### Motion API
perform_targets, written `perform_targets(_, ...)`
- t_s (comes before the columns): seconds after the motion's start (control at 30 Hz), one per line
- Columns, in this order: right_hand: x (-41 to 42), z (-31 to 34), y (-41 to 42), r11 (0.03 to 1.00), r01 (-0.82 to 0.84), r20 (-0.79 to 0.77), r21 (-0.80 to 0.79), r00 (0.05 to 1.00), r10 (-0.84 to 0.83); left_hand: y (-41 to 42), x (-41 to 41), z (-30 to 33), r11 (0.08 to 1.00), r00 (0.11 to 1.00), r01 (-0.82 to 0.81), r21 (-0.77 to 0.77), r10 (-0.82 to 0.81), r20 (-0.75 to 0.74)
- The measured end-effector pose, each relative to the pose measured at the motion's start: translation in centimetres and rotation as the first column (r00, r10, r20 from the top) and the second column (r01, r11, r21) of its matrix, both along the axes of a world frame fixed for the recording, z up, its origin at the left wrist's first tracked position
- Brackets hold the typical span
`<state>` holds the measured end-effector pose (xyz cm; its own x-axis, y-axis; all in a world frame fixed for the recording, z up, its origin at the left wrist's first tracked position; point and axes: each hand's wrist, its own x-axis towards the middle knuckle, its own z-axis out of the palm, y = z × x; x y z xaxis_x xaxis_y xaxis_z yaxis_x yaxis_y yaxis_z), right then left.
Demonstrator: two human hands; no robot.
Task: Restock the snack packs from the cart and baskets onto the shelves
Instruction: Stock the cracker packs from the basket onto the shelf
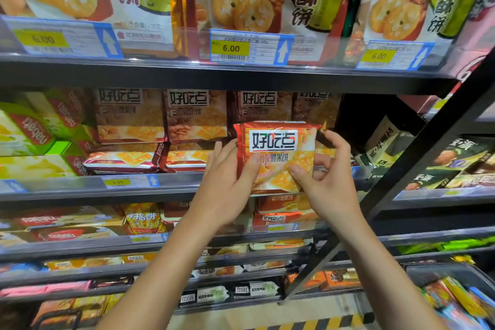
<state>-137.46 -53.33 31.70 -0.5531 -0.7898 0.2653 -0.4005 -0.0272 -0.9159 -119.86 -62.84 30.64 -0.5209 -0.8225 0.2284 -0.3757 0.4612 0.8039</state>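
Your left hand [227, 182] and right hand [325, 179] both hold one orange snack pack [276, 155] upright in front of the middle shelf [80, 190]. The left hand lies along the pack's left edge with the thumb across its front and the fingers reaching behind. The right hand pinches the lower right part of the pack, thumb on the front, fingers curled round the right edge. The pack's printed face is turned toward you, and its lower edge sits level with the shelf's front rail; you cannot tell from this view whether it rests on the shelf or hangs just before it.

Behind and to the left of the held pack, a row of brown packs [195, 115] of the same brand stands upright at the back of that shelf, with flat orange packs [123, 162] lying in front of them. Green boxes [32, 136] fill the shelf's left end.

The upper shelf [214, 75] carries large biscuit bags [254, 2] behind price tags [249, 47] reading 6.00.

A basket [450, 273] of mixed packs sits at the lower right, beside the black shelf frame [417, 163].
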Motion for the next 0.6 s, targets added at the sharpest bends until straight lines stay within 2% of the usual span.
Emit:
perform_targets(0.1, -2.2, 0.4, 0.5, 0.996, 0.076, -0.054, -0.046, 0.995, -0.078, -0.6, -1.4, 0.2, 0.997, 0.995, 0.017, -0.080, -0.009, 0.096)
perform_targets(0.2, -4.8, 0.8, 0.2, 0.985, 0.146, -0.042, -0.087, 0.988, -0.150, -1.0, -2.8, 0.7, 0.975, 0.958, 0.009, -0.221, 0.055, 0.281)
perform_targets(0.27, -6.3, 0.9, -0.4, 0.975, 0.196, -0.085, -0.102, 0.975, -0.205, -1.6, -3.5, 0.7, 0.941, 0.906, 0.068, -0.331, 0.080, 0.416)
perform_targets(0.33, -7.2, 1.2, -1.1, 0.966, 0.238, -0.154, -0.099, 0.956, -0.251, -2.3, -4.1, 0.3, 0.927, 0.844, 0.111, -0.358, 0.103, 0.527)
perform_targets(0.43, -8.1, 1.4, -2.4, 0.954, 0.284, -0.204, -0.095, 0.932, -0.298, -3.0, -4.3, -0.2, 0.918, 0.784, 0.112, -0.381, 0.153, 0.601)
perform_targets(0.6, -9.4, 1.1, -4.6, 0.934, 0.351, -0.187, 0.073, 0.924, -0.333, -2.9, -4.0, -0.4, 0.917, 0.693, 0.112, -0.383, 0.205, 0.691)
